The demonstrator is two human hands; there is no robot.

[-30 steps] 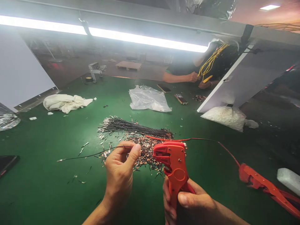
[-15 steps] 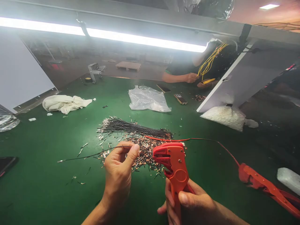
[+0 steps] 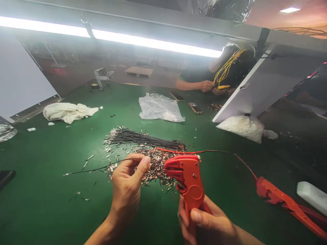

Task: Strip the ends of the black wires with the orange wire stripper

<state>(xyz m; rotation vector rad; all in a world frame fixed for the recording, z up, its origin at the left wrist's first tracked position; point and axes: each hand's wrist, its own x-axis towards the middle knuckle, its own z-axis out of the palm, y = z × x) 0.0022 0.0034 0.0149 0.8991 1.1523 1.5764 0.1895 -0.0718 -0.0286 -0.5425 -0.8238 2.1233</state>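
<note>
Between thumb and fingers, my left hand [image 3: 129, 182] pinches a thin black wire [image 3: 94, 169] that has a metal terminal at its far left end. The wire's other end points toward the jaws of a red wire stripper [image 3: 190, 178]; whether it sits inside them I cannot tell. My right hand [image 3: 206, 219] is wrapped round the stripper's handle, which stands upright. Behind both hands lies a pile of copper-coloured and black wire scraps [image 3: 155, 166]. A bundle of black wires with terminals [image 3: 143, 137] rests just beyond the scraps.
A second red wire stripper [image 3: 288, 204] lies at the right, with a red and black wire [image 3: 219, 151] running to it. Further back are a clear plastic bag [image 3: 160, 108], a white cloth [image 3: 68, 112] and a phone [image 3: 195, 108]. Across the table, a co-worker's hands [image 3: 208, 86] hold yellow wires.
The whole view has shifted slightly. My hands, the black wire and the stripper keep nearly the same positions to one another. The co-worker's hands have drawn closer together.
</note>
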